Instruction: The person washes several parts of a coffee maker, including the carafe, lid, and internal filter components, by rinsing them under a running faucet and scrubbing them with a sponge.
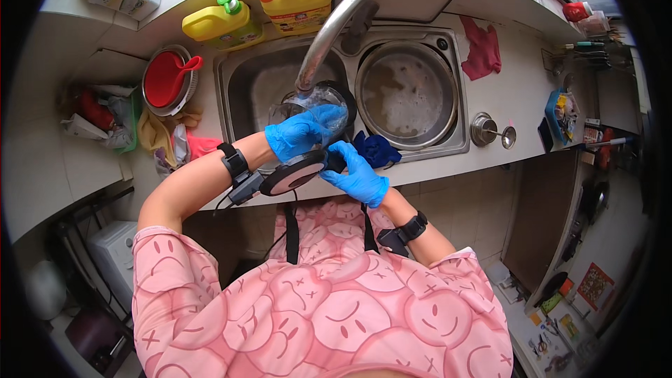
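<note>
A clear vessel with black parts is tilted below the tap, with water running over it. My left hand, in a blue glove, lies against the vessel; its fingertips are partly lost in the water and clear wall, and I cannot tell if they are inside or outside. Just below it, my gloved right hand grips a black part beside a round piece with a black rim and pale pinkish face. That piece looks like the vessel's base. A dark blue cloth lies right of my right hand.
The left sink basin is under my hands. In the right basin a round metal pan holds cloudy water. Two yellow jugs stand behind. Left is a red ladle in a strainer; right are a red cloth and metal drain strainer.
</note>
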`<state>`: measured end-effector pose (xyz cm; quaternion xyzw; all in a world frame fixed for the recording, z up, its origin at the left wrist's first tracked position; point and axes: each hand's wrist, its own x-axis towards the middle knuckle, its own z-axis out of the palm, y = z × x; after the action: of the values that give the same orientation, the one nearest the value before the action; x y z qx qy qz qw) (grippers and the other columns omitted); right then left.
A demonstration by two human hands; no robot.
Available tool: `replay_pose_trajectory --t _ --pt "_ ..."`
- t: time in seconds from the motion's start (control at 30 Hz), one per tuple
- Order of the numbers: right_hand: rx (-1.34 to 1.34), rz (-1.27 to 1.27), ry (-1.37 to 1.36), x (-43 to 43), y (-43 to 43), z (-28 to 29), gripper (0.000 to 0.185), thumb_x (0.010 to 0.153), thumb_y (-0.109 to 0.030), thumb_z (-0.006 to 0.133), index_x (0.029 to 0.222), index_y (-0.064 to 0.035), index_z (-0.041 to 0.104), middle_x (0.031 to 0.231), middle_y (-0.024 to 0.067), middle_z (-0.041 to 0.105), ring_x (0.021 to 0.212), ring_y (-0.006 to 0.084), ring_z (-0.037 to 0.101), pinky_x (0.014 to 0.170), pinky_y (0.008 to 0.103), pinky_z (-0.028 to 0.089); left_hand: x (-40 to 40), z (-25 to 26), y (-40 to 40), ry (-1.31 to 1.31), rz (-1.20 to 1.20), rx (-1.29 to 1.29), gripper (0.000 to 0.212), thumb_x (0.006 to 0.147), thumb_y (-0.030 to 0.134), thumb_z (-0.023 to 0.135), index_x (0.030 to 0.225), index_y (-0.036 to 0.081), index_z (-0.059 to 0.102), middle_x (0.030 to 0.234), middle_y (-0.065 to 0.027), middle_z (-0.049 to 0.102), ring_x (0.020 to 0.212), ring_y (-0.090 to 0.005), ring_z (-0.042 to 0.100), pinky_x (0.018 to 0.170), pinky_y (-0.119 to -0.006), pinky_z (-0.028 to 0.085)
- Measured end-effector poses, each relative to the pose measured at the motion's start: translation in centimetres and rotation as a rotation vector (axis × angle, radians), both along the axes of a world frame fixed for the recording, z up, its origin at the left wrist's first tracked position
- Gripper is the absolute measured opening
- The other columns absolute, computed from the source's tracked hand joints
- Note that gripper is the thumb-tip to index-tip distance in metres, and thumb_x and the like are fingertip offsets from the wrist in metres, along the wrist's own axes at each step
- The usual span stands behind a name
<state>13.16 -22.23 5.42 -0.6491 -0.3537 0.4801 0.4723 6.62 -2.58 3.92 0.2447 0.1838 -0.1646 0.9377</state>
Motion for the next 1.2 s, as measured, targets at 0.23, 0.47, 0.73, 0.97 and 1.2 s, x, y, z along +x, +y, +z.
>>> replay_pose_trajectory --t 0.23,0.47,0.73,0.97,1.2 --pt "0.109 0.029 -0.118 1.0 -0.2 0.4 0.051 0.077 -0.019 0.074 0.118 -0.0028 0.048 0.107 0.0156 0.048 0.091 0.0254 0.053 0.070 0.0318 0.049 1.5 2.8 2.1 0.043 -0.209 0.159 0.074 0.080 -0.001 0.062 0.144 0.007 0.028 0.147 -0.0073 0.033 0.135 -0.0173 0.032 0.107 -0.030 0.032" --pt "-0.035 0.027 -0.038 1.7 0.1 1.8 0.045 0.078 -0.017 0.073 0.115 -0.0032 0.051 0.104 0.0100 0.050 0.093 0.0178 0.053 0.081 0.0299 0.045 0.6 0.8 0.5 -0.412 -0.864 1.306 0.049 0.081 0.014 0.062 0.128 0.008 0.049 0.129 -0.0160 0.050 0.120 -0.0269 0.048 0.098 -0.034 0.039" --pt "0.119 0.088 -0.105 0.2 0.1 0.6 0.037 0.078 -0.018 0.071 0.107 -0.0043 0.053 0.098 0.0153 0.052 0.094 0.0279 0.052 0.082 0.0358 0.045 -3.0 -1.8 1.4 -0.117 -1.263 2.007 0.036 0.087 0.020 0.050 0.118 0.004 0.059 0.123 -0.0160 0.057 0.115 -0.0299 0.054 0.096 -0.035 0.044" --pt "-0.002 0.062 0.033 0.9 0.2 1.0 0.044 0.079 -0.014 0.070 0.116 -0.0032 0.049 0.103 0.0131 0.049 0.096 0.0259 0.051 0.087 0.0338 0.043 -3.1 -2.1 2.8 -0.796 -0.410 2.485 0.039 0.089 0.006 0.045 0.127 0.005 0.047 0.112 -0.0156 0.061 0.098 -0.0275 0.062 0.086 -0.032 0.051" --pt "0.077 0.008 -0.152 1.8 0.5 0.5 0.042 0.079 -0.016 0.071 0.114 -0.0031 0.051 0.105 0.0123 0.049 0.096 0.0240 0.051 0.085 0.0335 0.043 0.6 1.7 1.9 0.051 -0.564 1.768 0.034 0.080 0.014 0.062 0.112 0.002 0.060 0.106 -0.0202 0.063 0.098 -0.0341 0.062 0.080 -0.038 0.052"
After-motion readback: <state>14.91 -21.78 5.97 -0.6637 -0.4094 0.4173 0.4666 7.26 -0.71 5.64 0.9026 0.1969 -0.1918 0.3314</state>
